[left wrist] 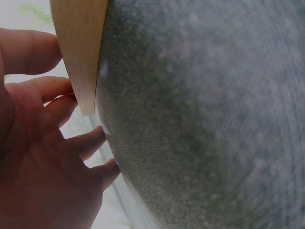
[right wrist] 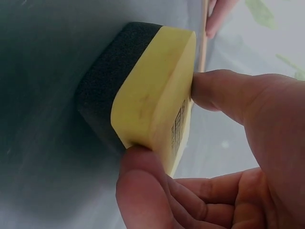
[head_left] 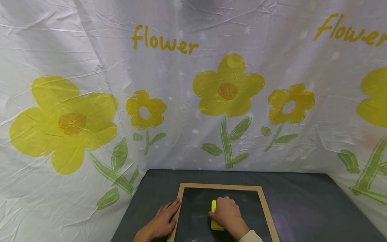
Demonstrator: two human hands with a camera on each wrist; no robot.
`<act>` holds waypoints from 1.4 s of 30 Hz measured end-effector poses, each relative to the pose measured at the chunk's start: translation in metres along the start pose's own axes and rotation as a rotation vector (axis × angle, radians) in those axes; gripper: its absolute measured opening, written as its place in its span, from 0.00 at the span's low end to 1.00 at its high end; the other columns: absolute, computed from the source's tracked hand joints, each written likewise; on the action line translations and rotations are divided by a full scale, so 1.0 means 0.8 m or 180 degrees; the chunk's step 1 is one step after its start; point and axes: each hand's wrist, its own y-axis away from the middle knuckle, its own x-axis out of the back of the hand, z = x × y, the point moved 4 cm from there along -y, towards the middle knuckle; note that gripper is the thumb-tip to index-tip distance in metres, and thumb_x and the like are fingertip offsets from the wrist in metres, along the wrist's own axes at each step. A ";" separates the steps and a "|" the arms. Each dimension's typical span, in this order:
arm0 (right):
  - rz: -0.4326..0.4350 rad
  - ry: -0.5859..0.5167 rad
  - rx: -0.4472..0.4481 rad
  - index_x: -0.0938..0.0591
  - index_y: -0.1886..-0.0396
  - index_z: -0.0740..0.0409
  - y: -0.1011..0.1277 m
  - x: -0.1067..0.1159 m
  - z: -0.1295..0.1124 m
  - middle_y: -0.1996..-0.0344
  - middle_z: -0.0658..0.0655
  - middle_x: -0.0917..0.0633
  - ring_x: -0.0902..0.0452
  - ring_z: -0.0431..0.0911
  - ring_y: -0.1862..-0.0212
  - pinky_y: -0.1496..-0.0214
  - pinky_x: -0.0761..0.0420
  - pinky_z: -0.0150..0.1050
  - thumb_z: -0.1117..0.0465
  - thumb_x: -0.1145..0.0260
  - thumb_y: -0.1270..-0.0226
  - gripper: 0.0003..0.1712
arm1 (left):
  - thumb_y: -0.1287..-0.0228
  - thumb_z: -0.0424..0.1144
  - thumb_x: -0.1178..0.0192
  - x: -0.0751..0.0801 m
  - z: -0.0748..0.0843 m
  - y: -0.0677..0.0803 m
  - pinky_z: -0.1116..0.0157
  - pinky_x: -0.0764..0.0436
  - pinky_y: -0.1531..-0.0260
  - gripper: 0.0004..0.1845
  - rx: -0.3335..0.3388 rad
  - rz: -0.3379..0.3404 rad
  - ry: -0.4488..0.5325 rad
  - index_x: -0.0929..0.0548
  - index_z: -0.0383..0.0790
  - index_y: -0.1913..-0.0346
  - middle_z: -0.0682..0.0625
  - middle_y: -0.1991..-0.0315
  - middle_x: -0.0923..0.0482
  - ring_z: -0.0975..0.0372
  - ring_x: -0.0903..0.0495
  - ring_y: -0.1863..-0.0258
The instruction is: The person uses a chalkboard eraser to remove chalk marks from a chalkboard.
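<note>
Left hand flat with fingers straight, pressing the wooden frame at the chalkboard's nine o'clock edge, yellow eraser near board centre, right hand gripping it, grey table at three o'clock.

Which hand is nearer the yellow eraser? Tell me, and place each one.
Right. The right hand grips the yellow eraser on the chalkboard. The left hand rests flat on the board's left frame edge, apart from it.
</note>
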 end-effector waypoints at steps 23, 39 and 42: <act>-0.0050 -0.0148 0.0345 0.12 0.56 0.63 -0.018 -0.024 -0.045 0.65 0.61 0.17 0.17 0.54 0.65 0.61 0.11 0.54 0.41 0.17 0.39 0.30 | 0.18 0.39 0.42 -0.001 -0.002 -0.003 0.19 0.53 0.26 0.37 -0.0009 0.0052 -0.0043 0.39 0.41 0.12 0.41 0.10 0.46 0.28 0.49 0.15; -0.0104 -0.0193 0.0381 0.11 0.56 0.64 -0.012 -0.025 -0.079 0.66 0.60 0.17 0.15 0.54 0.64 0.58 0.10 0.55 0.43 0.17 0.38 0.29 | 0.19 0.38 0.41 -0.003 0.001 -0.001 0.20 0.52 0.25 0.37 0.0036 0.0133 -0.0097 0.38 0.42 0.12 0.41 0.11 0.45 0.29 0.48 0.15; -0.0113 -0.0196 0.0372 0.11 0.55 0.64 -0.013 -0.025 -0.080 0.66 0.60 0.16 0.15 0.55 0.64 0.57 0.10 0.55 0.43 0.17 0.38 0.29 | 0.19 0.38 0.41 -0.002 0.002 0.000 0.19 0.52 0.26 0.37 0.0023 0.0134 -0.0082 0.38 0.41 0.12 0.41 0.11 0.45 0.29 0.48 0.15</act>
